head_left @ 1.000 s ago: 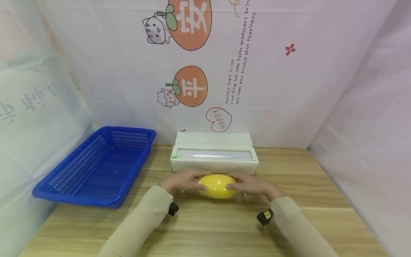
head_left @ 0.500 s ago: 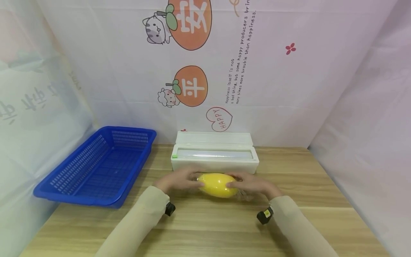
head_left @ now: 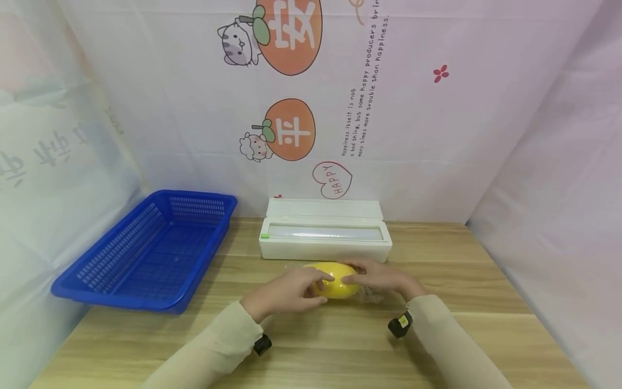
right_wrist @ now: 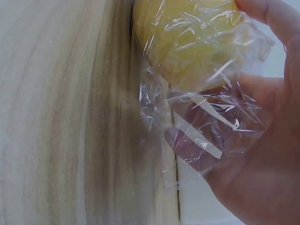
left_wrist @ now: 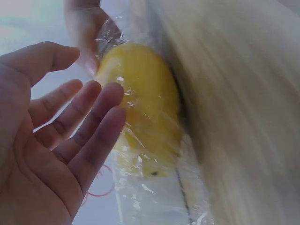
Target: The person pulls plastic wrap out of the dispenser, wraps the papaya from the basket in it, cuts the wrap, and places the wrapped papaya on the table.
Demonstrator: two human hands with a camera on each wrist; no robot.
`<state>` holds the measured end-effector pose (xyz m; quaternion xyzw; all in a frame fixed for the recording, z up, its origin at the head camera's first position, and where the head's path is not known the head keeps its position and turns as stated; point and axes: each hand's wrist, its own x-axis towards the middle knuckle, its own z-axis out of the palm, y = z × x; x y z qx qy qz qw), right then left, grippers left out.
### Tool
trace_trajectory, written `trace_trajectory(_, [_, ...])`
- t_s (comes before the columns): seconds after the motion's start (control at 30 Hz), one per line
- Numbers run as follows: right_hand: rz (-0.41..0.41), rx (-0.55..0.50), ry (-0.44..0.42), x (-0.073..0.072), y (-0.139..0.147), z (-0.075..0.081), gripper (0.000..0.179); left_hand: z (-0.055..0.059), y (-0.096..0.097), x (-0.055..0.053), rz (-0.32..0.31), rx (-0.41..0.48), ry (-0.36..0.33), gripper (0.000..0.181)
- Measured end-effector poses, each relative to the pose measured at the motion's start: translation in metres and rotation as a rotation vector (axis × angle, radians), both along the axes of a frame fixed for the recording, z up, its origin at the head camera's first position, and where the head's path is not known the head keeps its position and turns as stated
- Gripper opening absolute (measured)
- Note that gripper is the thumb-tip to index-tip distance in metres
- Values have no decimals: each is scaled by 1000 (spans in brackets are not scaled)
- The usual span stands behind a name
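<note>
A smooth yellow oval fruit (head_left: 340, 292), its exact kind unclear, lies on the table wrapped in clear cling film (left_wrist: 140, 192). Loose film (head_left: 370, 296) bunches at its right end, partly over the right palm in the right wrist view. My right hand (head_left: 381, 276) holds that end, thumb on the near side and fingers behind. My left hand (head_left: 286, 294) hovers beside the left end with fingers spread and loosely bent; in the left wrist view its fingertips are close to the film, and whether they touch cannot be told.
Just behind the fruit stands a white cling film dispenser (head_left: 325, 250) with its lid (head_left: 325, 209) raised and a film roll (head_left: 325, 233) inside. A blue plastic basket (head_left: 206, 259) sits at the left. Printed white cloth (head_left: 413, 135) encloses the wooden table (head_left: 330, 351).
My left hand has let go of the fruit's left end and come toward the near side, fingers loosening. The right hand stays on the fruit, which has barely shifted.
</note>
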<state>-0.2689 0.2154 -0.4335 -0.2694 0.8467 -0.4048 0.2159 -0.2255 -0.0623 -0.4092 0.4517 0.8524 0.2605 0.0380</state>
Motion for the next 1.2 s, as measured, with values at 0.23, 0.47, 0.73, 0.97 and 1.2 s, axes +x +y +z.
trace_trajectory(0.23, [4, 61, 33, 5, 1, -1, 66, -11, -6, 2, 70, 35, -145, 53])
trace_trajectory(0.47, [-4, 157, 102, 19, -2, 0, 68, -20, -10, -3, 88, 73, -111, 49])
trace_trajectory(0.73, [43, 47, 118, 29, -3, 3, 49, -22, -14, -7, 65, 135, -164, 45])
trace_trajectory(0.97, [-10, 61, 129, 35, -6, 3, 53, -23, -16, -7, 70, 126, -165, 49])
trace_trajectory(1.2, [23, 65, 126, 38, -9, 4, 51, -26, -16, -10, 88, 122, -181, 52])
